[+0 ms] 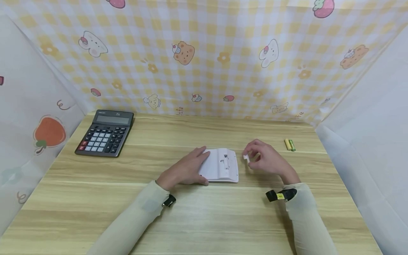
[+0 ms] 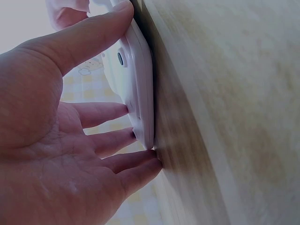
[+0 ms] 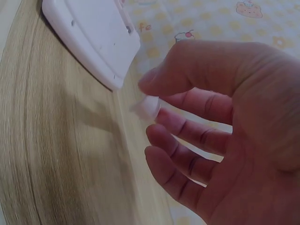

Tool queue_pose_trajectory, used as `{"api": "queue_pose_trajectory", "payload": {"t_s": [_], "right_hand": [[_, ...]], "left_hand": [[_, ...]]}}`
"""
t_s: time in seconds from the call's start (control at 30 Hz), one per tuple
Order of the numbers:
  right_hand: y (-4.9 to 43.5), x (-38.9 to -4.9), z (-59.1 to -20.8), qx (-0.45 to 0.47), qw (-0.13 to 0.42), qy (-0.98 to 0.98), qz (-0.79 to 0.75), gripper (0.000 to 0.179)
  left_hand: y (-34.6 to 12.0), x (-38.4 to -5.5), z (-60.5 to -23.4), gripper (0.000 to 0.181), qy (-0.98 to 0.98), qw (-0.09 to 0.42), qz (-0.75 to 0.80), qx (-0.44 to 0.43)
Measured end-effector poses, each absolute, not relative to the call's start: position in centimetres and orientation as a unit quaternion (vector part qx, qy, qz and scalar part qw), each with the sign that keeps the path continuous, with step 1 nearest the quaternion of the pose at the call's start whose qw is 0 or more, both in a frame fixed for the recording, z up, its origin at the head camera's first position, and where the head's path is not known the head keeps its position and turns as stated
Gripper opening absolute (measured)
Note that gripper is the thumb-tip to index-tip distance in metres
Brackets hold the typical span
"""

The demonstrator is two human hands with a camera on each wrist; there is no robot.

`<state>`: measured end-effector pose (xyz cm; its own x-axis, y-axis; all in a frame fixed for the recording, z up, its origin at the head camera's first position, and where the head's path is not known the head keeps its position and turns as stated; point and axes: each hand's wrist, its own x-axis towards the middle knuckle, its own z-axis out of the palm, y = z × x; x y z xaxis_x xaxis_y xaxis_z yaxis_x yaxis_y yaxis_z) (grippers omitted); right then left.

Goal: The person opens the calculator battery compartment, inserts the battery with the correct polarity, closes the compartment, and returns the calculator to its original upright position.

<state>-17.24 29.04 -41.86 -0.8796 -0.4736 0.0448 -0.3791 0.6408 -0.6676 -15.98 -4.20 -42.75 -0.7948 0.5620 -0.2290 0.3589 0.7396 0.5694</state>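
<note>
We see the left hand (image 1: 188,168) spread across the left part of a white device (image 1: 211,168), holding it between thumb and fingers at its edges. The device lies back up on the wooden table (image 1: 204,219), its battery compartment (image 1: 225,163) uncovered. Just to its right, the right hand (image 1: 267,157) pinches a small white piece (image 1: 246,157), perhaps the battery cover; our wrist view of it is blurred. Beyond that hand lie a yellow battery (image 1: 287,144) and a green battery (image 1: 292,145), side by side.
</note>
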Motion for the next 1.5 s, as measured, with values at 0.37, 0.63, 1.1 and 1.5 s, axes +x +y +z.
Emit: {"api": "queue_pose_trajectory", "payload": {"t_s": [0.37,0.63,1.1,1.5], "right_hand": [[29.7,-17.4,-42.1,-0.215,0.073,0.921,-0.318,0.032],[30.0,-17.4,-42.4,-0.205,0.075,0.926,-0.307,0.032],[30.0,-17.6,-42.9,-0.182,0.082,0.933,-0.299,0.044],[29.7,-17.7,-43.1,-0.169,0.085,0.936,-0.295,0.049]], "left_hand": [[-4.2,-16.0,-42.8,0.107,0.913,0.197,0.253,0.253],[-4.2,-16.0,-42.7,0.107,0.912,0.196,0.256,0.252],[-4.2,-16.0,-42.9,0.107,0.913,0.193,0.254,0.255],[-4.2,-16.0,-42.8,0.107,0.913,0.193,0.252,0.258]]}}
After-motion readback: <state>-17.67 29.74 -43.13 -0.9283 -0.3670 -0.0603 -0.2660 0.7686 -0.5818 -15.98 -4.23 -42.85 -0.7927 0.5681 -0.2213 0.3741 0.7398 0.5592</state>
